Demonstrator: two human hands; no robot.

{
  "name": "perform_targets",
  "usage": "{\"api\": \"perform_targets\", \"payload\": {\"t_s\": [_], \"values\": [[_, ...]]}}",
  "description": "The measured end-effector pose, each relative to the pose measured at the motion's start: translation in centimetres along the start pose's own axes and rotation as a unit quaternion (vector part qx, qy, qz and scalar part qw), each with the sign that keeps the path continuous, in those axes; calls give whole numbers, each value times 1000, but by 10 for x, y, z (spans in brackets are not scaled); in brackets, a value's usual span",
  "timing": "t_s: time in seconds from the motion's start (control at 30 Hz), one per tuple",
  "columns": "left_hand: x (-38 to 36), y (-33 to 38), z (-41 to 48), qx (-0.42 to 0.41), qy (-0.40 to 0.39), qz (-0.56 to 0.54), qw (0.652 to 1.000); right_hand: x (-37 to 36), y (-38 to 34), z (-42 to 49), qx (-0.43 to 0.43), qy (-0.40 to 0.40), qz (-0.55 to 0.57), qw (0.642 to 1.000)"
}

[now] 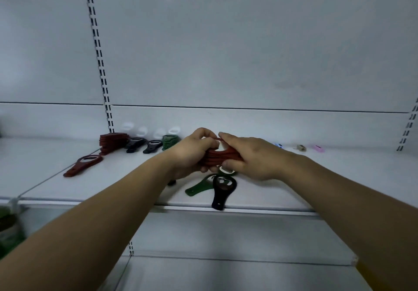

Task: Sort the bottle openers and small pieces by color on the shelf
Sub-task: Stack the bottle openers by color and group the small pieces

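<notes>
Head view: the shelf [126,177] holds a sort that looks about half done. Near its front edge the left hand [192,155] and right hand [253,157] meet, fingers [204,132] curled round a bundle of red bottle openers [217,156], probably squaring it up. The next move likely carries it to the red stack [113,142] at the back left. A green opener [199,186] and a black opener [222,191] lie below the hands, and small pieces [300,147] sit at the back right.

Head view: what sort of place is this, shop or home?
Probably a shop or stockroom: white metal shelf, slotted upright on a panelled back wall, and stacked identical bottle openers.
</notes>
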State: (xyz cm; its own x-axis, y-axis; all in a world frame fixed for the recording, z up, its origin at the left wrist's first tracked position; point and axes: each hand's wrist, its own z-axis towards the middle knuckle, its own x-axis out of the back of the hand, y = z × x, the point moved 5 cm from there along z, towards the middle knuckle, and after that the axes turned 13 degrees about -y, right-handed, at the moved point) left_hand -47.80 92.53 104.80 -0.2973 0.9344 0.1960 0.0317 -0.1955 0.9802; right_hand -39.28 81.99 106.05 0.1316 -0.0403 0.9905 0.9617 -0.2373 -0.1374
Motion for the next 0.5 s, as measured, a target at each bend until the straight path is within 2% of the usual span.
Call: {"api": "perform_targets", "payload": {"t_s": [0.13, 0.3, 0.5], "values": [[17, 5, -18, -4, 48, 3, 999, 4, -22, 8, 44, 6, 32, 998], [46, -6, -55, 17, 105, -22, 994, -6, -65, 27, 89, -36, 37, 995], [109, -16, -99, 56, 142, -2, 988, -21, -136, 66, 108, -16, 38, 993]]}}
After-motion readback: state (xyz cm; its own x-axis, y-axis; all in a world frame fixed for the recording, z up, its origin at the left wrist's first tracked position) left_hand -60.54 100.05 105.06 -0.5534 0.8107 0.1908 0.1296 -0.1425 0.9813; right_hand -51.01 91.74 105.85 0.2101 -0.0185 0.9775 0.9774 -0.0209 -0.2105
